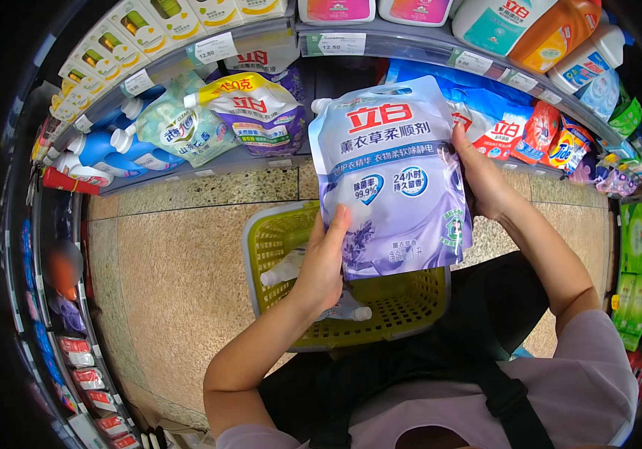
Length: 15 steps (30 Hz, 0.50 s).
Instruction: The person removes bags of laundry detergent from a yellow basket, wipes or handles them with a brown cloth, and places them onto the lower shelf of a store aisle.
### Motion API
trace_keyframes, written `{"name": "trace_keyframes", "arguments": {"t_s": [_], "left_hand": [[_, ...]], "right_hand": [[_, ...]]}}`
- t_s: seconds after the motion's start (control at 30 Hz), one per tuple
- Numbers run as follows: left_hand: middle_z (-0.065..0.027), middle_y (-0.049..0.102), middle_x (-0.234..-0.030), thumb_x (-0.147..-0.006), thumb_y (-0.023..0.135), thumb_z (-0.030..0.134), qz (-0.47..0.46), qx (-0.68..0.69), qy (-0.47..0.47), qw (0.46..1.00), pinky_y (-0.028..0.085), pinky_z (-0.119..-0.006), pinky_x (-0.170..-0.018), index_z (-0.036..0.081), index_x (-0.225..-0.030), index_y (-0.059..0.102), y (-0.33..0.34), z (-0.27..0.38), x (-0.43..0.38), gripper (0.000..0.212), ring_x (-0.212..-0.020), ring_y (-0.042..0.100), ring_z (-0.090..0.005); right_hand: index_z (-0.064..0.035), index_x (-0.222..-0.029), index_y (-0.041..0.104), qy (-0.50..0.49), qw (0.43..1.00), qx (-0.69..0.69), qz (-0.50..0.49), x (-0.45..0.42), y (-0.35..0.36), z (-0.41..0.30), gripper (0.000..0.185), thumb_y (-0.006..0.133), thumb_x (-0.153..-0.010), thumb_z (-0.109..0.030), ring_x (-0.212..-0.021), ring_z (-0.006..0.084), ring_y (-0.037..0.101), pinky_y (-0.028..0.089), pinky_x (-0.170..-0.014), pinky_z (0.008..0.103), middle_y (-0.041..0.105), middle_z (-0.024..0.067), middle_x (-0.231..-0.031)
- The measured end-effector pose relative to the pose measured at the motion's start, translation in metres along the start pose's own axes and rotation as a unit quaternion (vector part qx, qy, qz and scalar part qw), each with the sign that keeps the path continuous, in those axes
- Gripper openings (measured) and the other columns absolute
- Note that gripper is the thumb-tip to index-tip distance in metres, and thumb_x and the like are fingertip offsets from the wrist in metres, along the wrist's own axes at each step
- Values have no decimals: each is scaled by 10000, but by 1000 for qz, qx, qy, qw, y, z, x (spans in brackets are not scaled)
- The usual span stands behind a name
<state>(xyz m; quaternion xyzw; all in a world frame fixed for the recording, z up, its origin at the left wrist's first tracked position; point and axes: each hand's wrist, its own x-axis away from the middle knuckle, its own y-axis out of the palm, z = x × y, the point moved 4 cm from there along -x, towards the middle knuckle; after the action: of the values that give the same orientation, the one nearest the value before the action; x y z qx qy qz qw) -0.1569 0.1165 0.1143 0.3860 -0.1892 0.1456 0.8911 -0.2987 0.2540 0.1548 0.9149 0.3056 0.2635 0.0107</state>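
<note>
A purple and light blue refill pouch of Liby fabric softener (394,185), with a white spout cap and a handle slot, is held up between both hands. My left hand (324,264) grips its lower left edge, thumb on the front. At the upper right edge, my right hand (484,174) holds the pouch, its fingers hidden behind. Beneath it, a yellow-green plastic shopping basket (411,331) with a grey rim stands on the floor before me. White-capped pouches (290,266) lie inside the basket, partly hidden by my left hand and the held pouch.
The lower shelf ahead holds a purple and white detergent pouch (259,115), a green pouch (186,120), blue bottles (102,150) and a Tide bag (569,145). Bottles and boxes line the shelf above, behind a price-tag rail (388,45). Side shelves hold green packs (635,236) at right.
</note>
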Motion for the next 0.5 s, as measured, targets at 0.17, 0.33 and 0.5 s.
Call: {"name": "trace_keyframes", "arguments": {"t_s": [0.17, 0.33, 0.5], "left_hand": [[-68, 422, -1211, -889, 451, 283, -3, 4, 2, 1000, 362, -327, -912, 80, -1264, 291, -2, -10, -1, 455, -1094, 424, -166], [-71, 420, -1222, -881, 458, 308, -22, 8, -19, 1000, 350, -346, -924, 97, -1273, 293, -12, -11, -11, 475, -1101, 427, -180], [-85, 415, -1255, -856, 343, 515, -59, 54, -56, 995, 317, -384, -948, 104, -1282, 307, -2, -15, -30, 593, -1115, 430, -225]], "right_hand": [[1, -1131, 471, -6, 993, 119, -4, -14, -25, 12, 637, 265, -872, -543, -903, 165, 542, 428, -797, 269, 559, 126, -1012], [24, -956, 564, -160, 953, 257, -19, 6, -2, -20, 556, 295, -901, -459, -761, 128, 547, 437, -682, 252, 602, 82, -823], [7, -678, 553, -272, 845, 460, -2, 37, 35, -33, 396, 403, -896, -288, -510, 271, 553, 426, -489, 341, 518, 157, -538]]}}
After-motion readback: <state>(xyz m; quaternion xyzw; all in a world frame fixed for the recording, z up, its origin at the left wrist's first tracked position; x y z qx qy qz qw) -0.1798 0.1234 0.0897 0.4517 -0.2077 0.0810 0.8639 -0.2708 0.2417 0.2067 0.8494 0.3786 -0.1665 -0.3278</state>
